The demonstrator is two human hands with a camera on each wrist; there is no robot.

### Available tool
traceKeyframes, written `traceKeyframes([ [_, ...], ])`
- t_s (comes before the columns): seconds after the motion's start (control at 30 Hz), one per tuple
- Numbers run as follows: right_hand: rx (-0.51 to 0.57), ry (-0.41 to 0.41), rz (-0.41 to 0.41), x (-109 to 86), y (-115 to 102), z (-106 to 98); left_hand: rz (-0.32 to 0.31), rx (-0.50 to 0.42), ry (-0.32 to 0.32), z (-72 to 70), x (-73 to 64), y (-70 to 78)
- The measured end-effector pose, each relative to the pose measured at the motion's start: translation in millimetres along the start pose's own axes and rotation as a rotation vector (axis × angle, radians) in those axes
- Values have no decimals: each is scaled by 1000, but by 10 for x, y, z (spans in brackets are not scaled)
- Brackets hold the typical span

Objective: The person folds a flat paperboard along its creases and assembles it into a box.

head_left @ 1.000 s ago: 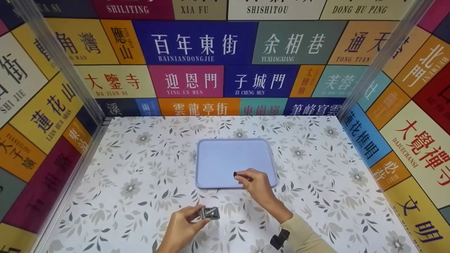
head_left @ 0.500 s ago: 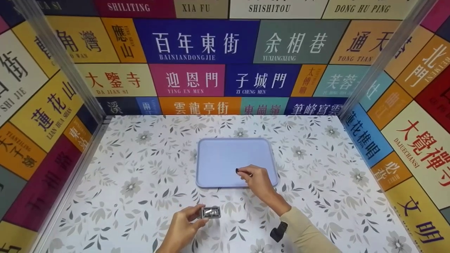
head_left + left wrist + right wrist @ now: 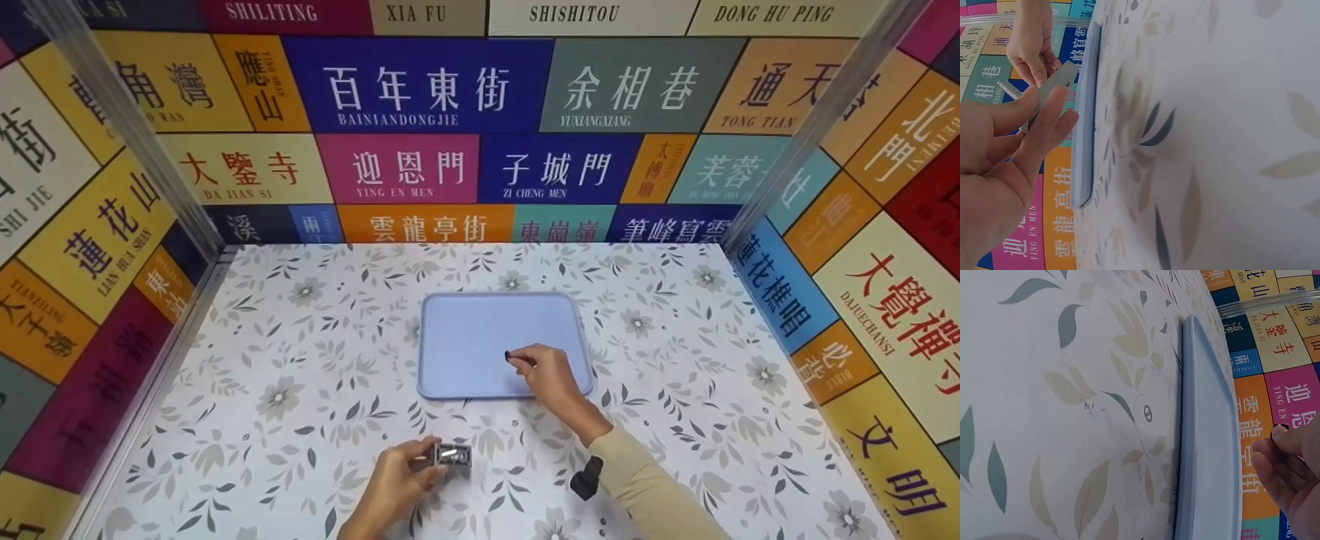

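Near the front of the table, my left hand (image 3: pixel 397 476) pinches a small grey box-like thing (image 3: pixel 453 454) between thumb and fingers. Its dark recess holds a bright shiny piece; its exact kind is unclear. The left wrist view shows this thing's flat silvery side (image 3: pixel 1060 81) and a ridged bar sticking out. Above the pale blue tray (image 3: pixel 472 330), my right hand (image 3: pixel 553 375) pinches a tiny black object (image 3: pixel 508 356) at its fingertips. In the right wrist view only a dark tip (image 3: pixel 1279 429) of that object shows beyond the thumb; its kind cannot be made out.
A white tablecloth (image 3: pixel 300 352) with grey leaves and flowers covers the table. Walls of coloured sign panels (image 3: pixel 420 90) enclose it at the back and both sides. A black band (image 3: pixel 586 478) hangs at the right wrist, by the beige sleeve (image 3: pixel 645 480).
The right hand has shifted slightly away from me over the tray, still pinching the black object. The grey box-like thing has turned a little in the left hand, and the piece inside looks different.
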State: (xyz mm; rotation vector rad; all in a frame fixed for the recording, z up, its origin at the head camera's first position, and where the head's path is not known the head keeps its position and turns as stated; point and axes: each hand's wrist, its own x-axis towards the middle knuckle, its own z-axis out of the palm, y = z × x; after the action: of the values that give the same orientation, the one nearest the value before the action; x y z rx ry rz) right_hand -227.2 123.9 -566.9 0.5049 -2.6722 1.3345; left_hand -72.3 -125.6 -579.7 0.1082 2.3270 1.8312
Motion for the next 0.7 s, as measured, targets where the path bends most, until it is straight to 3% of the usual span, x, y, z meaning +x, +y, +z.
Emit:
traceKeyframes([
  [0.17,-18,4,6,39,51,39,-44,-1,-16,-1,36,-91],
  [0.37,-84,7,-2,115,86,68,-112,-6,9,13,69,-171],
  [0.7,-183,-43,4,254,146,135,-62,60,16,9,108,-276],
])
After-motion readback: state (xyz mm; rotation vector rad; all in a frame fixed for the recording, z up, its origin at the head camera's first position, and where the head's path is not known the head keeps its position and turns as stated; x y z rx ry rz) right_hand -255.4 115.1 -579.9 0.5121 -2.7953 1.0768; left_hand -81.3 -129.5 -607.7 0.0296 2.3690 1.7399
